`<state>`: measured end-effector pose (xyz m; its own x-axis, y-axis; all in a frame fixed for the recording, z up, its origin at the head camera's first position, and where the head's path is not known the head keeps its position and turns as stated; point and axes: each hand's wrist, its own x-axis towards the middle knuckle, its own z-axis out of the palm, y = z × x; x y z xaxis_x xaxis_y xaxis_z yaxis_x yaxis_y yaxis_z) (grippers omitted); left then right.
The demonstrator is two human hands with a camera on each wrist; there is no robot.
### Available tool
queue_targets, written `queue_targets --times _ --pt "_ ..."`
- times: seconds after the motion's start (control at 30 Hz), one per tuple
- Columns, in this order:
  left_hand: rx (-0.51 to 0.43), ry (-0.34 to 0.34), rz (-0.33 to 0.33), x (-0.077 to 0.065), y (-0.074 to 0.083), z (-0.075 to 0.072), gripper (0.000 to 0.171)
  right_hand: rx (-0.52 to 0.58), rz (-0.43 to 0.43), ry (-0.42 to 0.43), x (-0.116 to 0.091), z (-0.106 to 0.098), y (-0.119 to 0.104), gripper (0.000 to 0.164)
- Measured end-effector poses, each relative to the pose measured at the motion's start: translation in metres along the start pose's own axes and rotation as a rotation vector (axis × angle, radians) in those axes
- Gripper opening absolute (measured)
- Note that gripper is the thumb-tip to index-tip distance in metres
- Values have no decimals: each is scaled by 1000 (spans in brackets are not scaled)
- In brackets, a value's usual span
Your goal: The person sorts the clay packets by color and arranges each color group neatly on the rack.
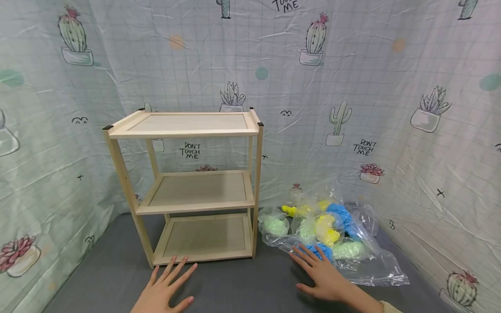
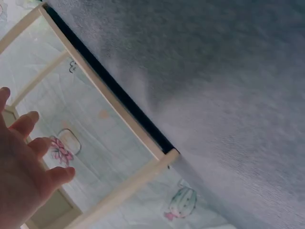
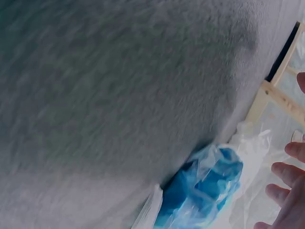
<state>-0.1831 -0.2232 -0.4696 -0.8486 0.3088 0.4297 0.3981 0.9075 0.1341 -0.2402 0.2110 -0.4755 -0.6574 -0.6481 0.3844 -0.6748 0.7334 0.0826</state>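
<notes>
Your left hand (image 1: pixel 166 289) is spread flat with straight fingers, palm down over the dark grey felt-like floor mat (image 1: pixel 235 287), holding nothing; its fingertips sit just in front of the bottom shelf of the pale wooden three-tier shelf rack (image 1: pixel 192 182). In the left wrist view that hand (image 2: pixel 21 167) shows the same loose spread, with the rack's light wooden frame (image 2: pixel 124 124) just beyond the fingers. Your right hand (image 1: pixel 322 274) is also open, fingers straight and fanned, gripping nothing; it lies to the right of the rack, and its fingertips reach the near edge of the clear crinkled plastic bag (image 1: pixel 375 265), at the blue soft bundle (image 1: pixel 321 251) that lies inside it. Whether the fingertips press on the plastic or only hover at it, you cannot tell from the head view. The right wrist view shows your fingers (image 3: pixel 288 171) beside the blue bundle (image 3: pixel 205 186) under the plastic. The bag sits on the mat just to the right of the rack's right front leg, and it holds more soft bundles: yellow ones (image 1: pixel 326 228), pale green ones (image 1: pixel 274 225) and another blue one (image 1: pixel 342 215) farther back. Behind the rack hangs a wrinkled pale cloth backdrop printed with cacti (image 1: pixel 313 39), which wraps both sides of it.
</notes>
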Motion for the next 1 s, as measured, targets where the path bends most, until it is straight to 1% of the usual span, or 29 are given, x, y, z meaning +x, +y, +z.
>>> queue_targets --times 0.13,0.23,0.37,0.47,0.53,0.73,0.8,0.87,1.0 --pt "19 30 25 -2 -5 -3 68 -28 -19 41 -4 -3 8 73" --pt "-5 29 9 -3 -8 -7 67 -52 -33 64 -5 -6 13 73" --pt "-24 65 19 -4 -15 -11 68 -87 -47 116 -7 -10 20 73" --pt "-22 119 59 -5 -23 -12 69 -84 -47 145 -8 -13 25 74" --pt "-37 146 73 -5 -29 -13 70 -87 -44 152 -8 -15 29 75" --pt "-102 219 86 -4 -42 -20 69 -130 -51 163 -8 -18 40 76" --pt "-114 257 84 -3 -46 -23 70 -137 -52 155 -8 -19 45 75" --pt "-146 298 84 -3 -49 -26 70 -146 -51 145 -7 -21 49 73" --pt "-235 402 116 0 -57 -30 68 -154 -66 132 -6 -24 56 72"
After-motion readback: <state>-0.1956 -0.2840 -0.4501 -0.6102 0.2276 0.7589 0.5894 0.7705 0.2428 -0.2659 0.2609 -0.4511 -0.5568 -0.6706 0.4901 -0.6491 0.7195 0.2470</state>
